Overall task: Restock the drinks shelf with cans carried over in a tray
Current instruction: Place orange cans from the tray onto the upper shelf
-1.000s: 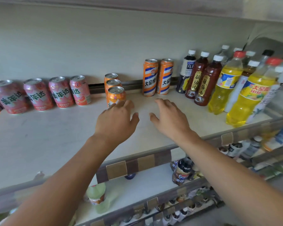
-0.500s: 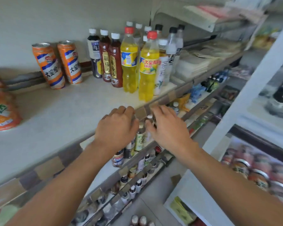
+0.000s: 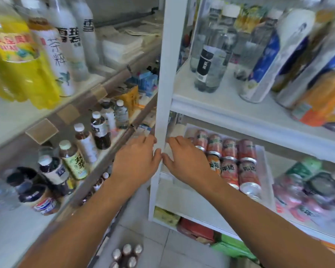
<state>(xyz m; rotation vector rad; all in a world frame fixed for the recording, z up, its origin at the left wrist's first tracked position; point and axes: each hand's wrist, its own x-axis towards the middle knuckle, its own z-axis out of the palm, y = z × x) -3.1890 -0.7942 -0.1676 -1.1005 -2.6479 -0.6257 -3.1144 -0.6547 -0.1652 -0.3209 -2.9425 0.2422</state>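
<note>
- Two shelving units meet at a white post (image 3: 162, 78); both hands are raised in front of it, side by side, holding nothing.
- Left hand (image 3: 136, 161): palm down, fingers loosely spread and reaching forward, tips level with the post's left edge. Touching it or not, cannot tell.
- Right hand (image 3: 186, 161): palm down, fingers slightly spread, reaching past the post toward the tray; thumb near the left thumb, apart from it.
- Tray (image 3: 267, 171): clear, sits on the white unit's middle shelf, right of the post. Red cans (image 3: 247, 171) lie in it in rows, tops toward the camera. The right hand covers the tray's near-left part; contact with cans cannot be told.
- Right of the tray, same shelf: blurred pink and green packs (image 3: 306, 186).
- Shelf above (image 3: 240, 111), white: clear water bottles (image 3: 211, 60), a blue-and-white bottle (image 3: 269, 60), an orange-labelled bottle (image 3: 321, 97) at the edge of view.
- Left unit: pale top board with brown price tags (image 3: 42, 130) on its front rail; yellow bottles (image 3: 17, 60) and white-labelled bottles (image 3: 58, 55) upright on it, much blurred.
- Next level down on the left: small dark and tea bottles (image 3: 85, 144), upright, crowded.
- Floor (image 3: 143, 235): pale tile between the units; a cluster of small capped bottles (image 3: 127, 256) stands low in view.
- Bottom of the white unit: green and red packets (image 3: 197, 229).
</note>
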